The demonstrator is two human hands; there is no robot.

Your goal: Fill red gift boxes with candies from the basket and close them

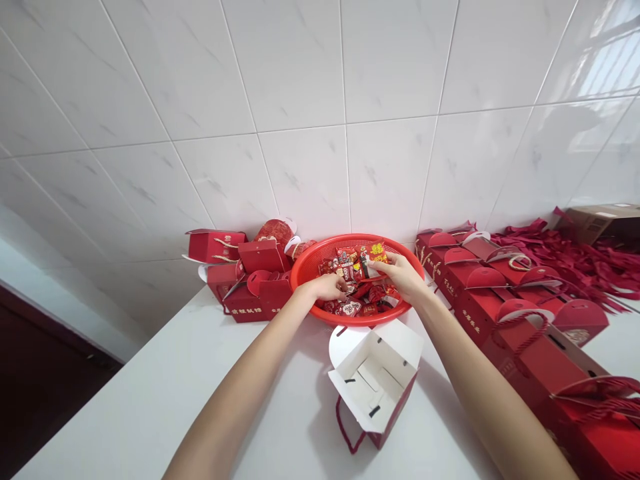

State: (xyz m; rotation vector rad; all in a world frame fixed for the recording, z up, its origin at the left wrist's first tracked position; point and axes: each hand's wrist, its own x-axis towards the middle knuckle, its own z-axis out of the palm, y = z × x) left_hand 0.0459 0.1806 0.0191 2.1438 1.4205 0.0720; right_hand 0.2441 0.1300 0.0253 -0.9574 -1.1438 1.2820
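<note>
A red oval plastic basket (357, 321) full of red wrapped packets stands near the wall. My left hand (329, 287) is in its left part, fingers curled down among the packets; what they hold, if anything, is hidden. My right hand (401, 275) is over the basket's right side, closed on a red packet (375, 259) with yellow characters. Nearer to me, between my forearms, a red box with a white inside (375, 380) stands with its flaps open and nothing in it. A dark red cord handle (347, 433) hangs from its left side.
Several red boxes (250, 290) with rope handles stand left of the basket. Rows of red boxes (480, 293) fill the right side of the white table (140, 407). Behind them lie dark red ribbons (575, 260) and a cardboard box (595, 220). A tiled wall runs behind.
</note>
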